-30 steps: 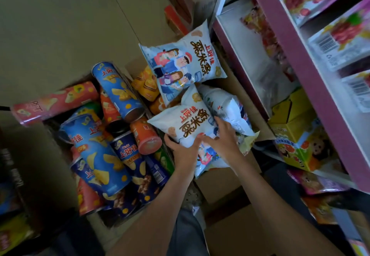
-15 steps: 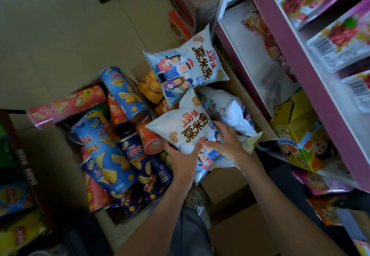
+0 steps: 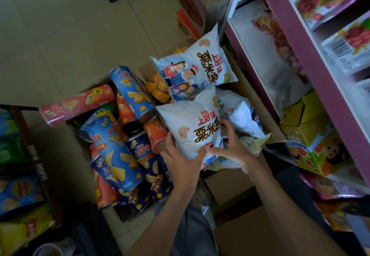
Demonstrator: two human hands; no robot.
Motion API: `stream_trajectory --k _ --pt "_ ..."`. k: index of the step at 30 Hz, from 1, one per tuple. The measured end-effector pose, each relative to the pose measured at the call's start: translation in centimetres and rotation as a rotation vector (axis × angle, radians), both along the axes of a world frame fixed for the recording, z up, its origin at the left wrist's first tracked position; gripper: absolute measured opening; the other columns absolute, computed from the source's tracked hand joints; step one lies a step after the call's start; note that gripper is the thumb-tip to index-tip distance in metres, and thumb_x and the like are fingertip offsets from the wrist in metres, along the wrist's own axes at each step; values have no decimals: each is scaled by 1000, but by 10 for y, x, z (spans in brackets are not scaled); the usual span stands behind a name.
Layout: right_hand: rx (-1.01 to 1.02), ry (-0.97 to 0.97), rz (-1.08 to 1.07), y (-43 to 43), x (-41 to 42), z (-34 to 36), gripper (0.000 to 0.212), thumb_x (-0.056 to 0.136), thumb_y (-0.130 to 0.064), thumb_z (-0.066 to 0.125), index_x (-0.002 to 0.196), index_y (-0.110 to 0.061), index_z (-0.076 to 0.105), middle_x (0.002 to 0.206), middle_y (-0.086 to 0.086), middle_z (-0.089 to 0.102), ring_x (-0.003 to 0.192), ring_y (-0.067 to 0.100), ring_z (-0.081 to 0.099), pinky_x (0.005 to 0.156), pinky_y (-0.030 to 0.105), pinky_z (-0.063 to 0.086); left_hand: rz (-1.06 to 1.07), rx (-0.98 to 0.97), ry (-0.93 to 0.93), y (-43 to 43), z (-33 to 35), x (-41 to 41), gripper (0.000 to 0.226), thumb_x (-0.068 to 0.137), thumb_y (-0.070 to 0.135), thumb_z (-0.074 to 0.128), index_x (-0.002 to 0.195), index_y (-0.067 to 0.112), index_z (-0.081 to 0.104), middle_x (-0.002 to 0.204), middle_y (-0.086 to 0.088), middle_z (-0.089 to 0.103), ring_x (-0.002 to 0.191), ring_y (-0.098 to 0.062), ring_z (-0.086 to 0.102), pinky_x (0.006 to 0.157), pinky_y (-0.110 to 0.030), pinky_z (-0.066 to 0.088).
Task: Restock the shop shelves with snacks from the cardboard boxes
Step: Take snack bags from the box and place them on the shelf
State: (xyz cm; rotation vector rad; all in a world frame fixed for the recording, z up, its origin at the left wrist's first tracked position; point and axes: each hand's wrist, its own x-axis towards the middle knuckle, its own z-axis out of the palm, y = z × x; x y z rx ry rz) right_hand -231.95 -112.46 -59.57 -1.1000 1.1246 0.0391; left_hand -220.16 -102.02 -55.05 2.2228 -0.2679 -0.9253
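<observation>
The left hand and right hand grip the puffy snack bag by its edge; likely light, slippery, crushable.

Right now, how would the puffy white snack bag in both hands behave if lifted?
Probably light for its size: the puffy white snack bag looks air-filled. Likely soft, yielding where the left hand and right hand grip it. Glossy film may slip.
</observation>
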Motion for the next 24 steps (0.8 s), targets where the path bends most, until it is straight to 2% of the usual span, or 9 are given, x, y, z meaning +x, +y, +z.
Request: stream_trajectory --k 2,6,8,10,13,15,18,21,24 --pt "26 -22 -49 -7 -2 3 102 51 -50 83 136 -51 25 140 -8 44 124 12 46 98 34 45 -33 -21 21 -5 3 6 105 62 43 87 146 31 24 126 8 23 118 -9 28 97 -28 37" --pt "153 -110 -177 -20 -9 7 95 44 -50 87 130 -30 51 125 -1 63 117 19 57 88 29 50 -95 -139 116 -14 -2 22 103 52 64 83 140 42 34 139 1 37 131 -20 39 104 -44 44" --pt "229 -156 -273 -24 -8 7 113 35 -48 95 133 -17 47 127 9 62 119 28 58 93 41 49 -149 -181 169 -21 -6 32 96 50 73 79 133 52 36 135 3 43 126 -19 46 98 -46 49" --pt "248 -194 -369 -28 -3 11 123 28 -44 97 131 -9 40 125 15 61 111 30 63 85 41 53 -218 -196 230 -30 -9 44 81 57 68 77 127 64 36 133 1 46 122 -16 50 97 -45 50" --pt "224 -202 -497 -37 3 15 119 18 -47 97 120 -16 44 115 10 64 96 24 69 71 37 57 -296 -225 306 -49 -7 65 66 73 66 67 132 49 46 133 -1 49 121 -16 53 100 -44 48" --pt "163 -204 -544 -42 1 12 115 18 -48 96 119 -23 47 112 6 66 98 22 69 74 36 57 -356 -160 148 -68 -3 82 53 87 61 53 133 35 50 128 -1 46 118 -16 51 104 -40 44" --pt "126 -183 -534 -48 -6 10 120 20 -48 97 127 -28 46 118 7 66 110 28 64 90 48 52 -424 -114 -330 -103 -2 110 44 96 31 54 138 21 47 129 -11 43 120 -26 45 104 -31 36" --pt "141 -185 -491 -51 -14 8 124 20 -47 97 131 -29 45 116 7 68 107 30 66 84 47 56 -586 -79 -565 -143 -9 134 68 88 29 65 147 19 35 147 -22 31 137 -38 29 110 -45 27" --pt "147 -214 -502 -50 -16 7 116 19 -44 97 124 -33 48 109 0 71 101 25 69 71 36 59 -828 67 -622 -175 -20 151 92 85 43 64 154 24 6 157 -23 10 147 -36 5 116 -56 4"
